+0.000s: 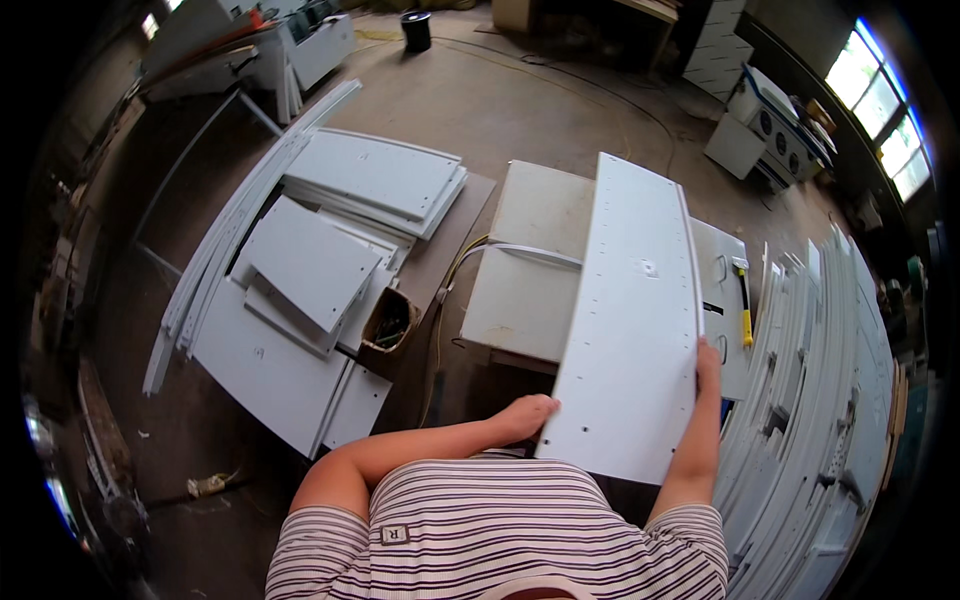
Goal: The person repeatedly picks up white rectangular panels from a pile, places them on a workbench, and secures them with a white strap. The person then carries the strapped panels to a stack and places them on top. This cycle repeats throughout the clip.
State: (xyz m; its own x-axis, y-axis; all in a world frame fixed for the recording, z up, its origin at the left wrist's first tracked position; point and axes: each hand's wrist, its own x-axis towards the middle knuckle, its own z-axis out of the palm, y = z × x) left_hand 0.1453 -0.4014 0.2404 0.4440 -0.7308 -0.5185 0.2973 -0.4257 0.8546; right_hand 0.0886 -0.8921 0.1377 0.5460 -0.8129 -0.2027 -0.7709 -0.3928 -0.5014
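A long white board (625, 320) with rows of small drilled holes and a small label slants away from me over the worktable (535, 210). My left hand (530, 416) grips its left edge close to my body, fingers closed. On the opposite edge, a little farther out, my right hand (708, 365) is closed too, its fingertips partly hidden by the board. To the right of the board lies a hammer (745, 312) with a yellow and black handle, on a white surface with metal handles. A white strip (535, 254) runs out from beneath the board.
Stacked white panels (370, 175) and a small box of dark items (390, 320) are at my left. Many long white strips (800, 400) stand along my right. Behind are a black bucket (416, 32), cables across the floor and a white machine (775, 125).
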